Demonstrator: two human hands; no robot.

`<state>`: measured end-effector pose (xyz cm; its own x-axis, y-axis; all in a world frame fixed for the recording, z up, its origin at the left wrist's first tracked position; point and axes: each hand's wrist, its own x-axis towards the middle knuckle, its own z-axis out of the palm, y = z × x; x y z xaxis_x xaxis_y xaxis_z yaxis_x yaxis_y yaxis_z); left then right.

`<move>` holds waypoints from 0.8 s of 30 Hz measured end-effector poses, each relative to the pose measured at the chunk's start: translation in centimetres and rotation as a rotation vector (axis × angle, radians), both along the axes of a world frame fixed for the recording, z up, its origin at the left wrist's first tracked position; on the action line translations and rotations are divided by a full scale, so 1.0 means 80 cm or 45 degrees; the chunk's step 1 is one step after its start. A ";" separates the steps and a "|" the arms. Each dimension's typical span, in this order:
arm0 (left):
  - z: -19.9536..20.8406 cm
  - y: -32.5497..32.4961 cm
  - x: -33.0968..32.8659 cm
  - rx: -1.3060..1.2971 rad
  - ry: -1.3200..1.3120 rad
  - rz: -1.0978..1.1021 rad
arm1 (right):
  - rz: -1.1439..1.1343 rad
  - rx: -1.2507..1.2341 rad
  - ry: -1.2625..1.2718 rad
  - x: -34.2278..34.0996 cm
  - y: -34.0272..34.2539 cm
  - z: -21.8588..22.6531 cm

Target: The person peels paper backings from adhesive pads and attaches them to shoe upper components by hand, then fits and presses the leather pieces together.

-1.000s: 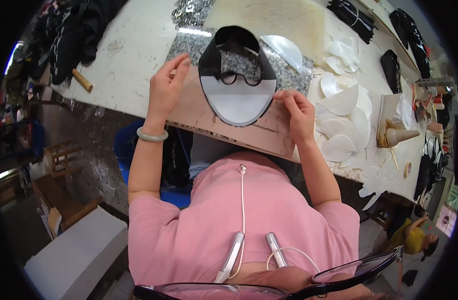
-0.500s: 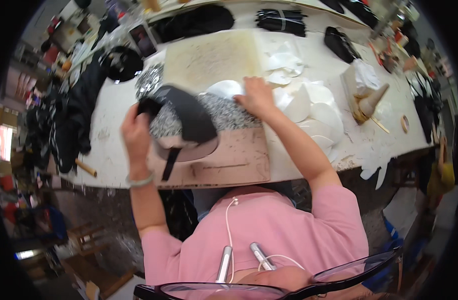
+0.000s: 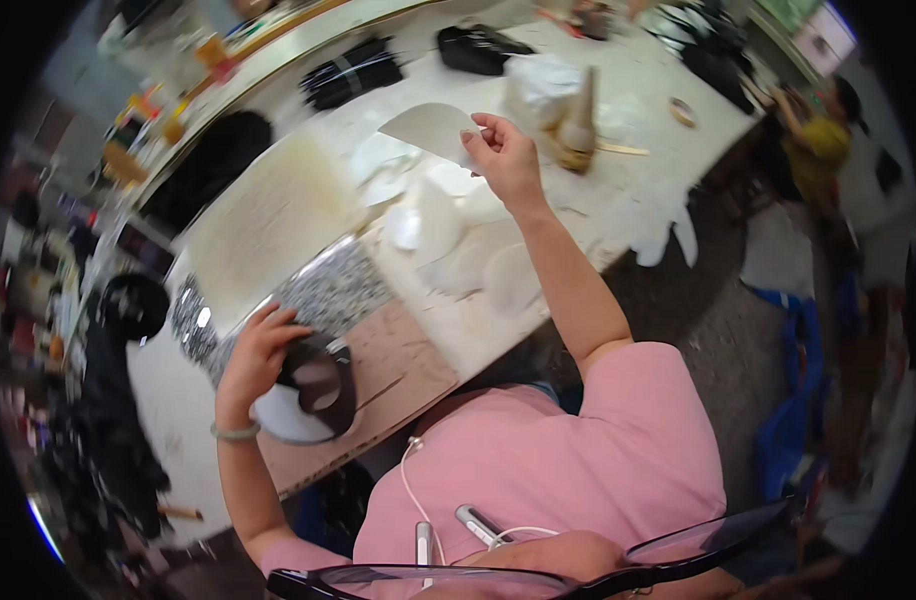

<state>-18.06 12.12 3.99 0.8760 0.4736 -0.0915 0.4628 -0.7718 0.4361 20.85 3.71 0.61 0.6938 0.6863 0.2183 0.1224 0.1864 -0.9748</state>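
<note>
1. Step in hand, as judged: picking out one white half-round piece [image 3: 425, 132]. Right hand [image 3: 508, 160] held it up over the table, near the pile of white pieces [image 3: 443, 215].
2. Right fingers: pinched on the piece's right-hand end, thumb and fingertips closed; the rest stuck out free to the left.
3. Left hand [image 3: 256, 362]: fingers spread and loosely bent at the upper-left edge of the black-and-white piece [image 3: 290, 413]. No grip seen; couldn't tell if the fingertips pressed on it.
4. Next move, as judged: using the half-round one called for a light pinch, clearance over the pile, and its edge turned to suit the other part. The left hand would do best to steady that part.
5. Half-round piece looks: thin, flat, pale greyish white, one curved edge, one straighter edge, tilted in the air. No crease made out.
6. Black-and-white piece looks: rounded, white at the lower left, black along the right, opening in the middle. Blurred, fine seams not readable. Lay at the near edge, on the pinkish board [image 3: 408, 352], just below the speckled slab [image 3: 328, 290].
</note>
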 end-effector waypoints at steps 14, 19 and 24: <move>0.009 0.023 0.024 0.220 0.067 0.072 | -0.509 -0.212 -0.648 0.093 -0.105 -0.021; 0.000 0.000 0.029 0.234 -0.232 0.158 | -1.014 -0.660 -0.749 0.287 -0.223 -0.116; 0.052 -0.065 0.078 0.317 -0.607 0.071 | -0.507 -1.648 -1.186 0.267 -0.197 -0.114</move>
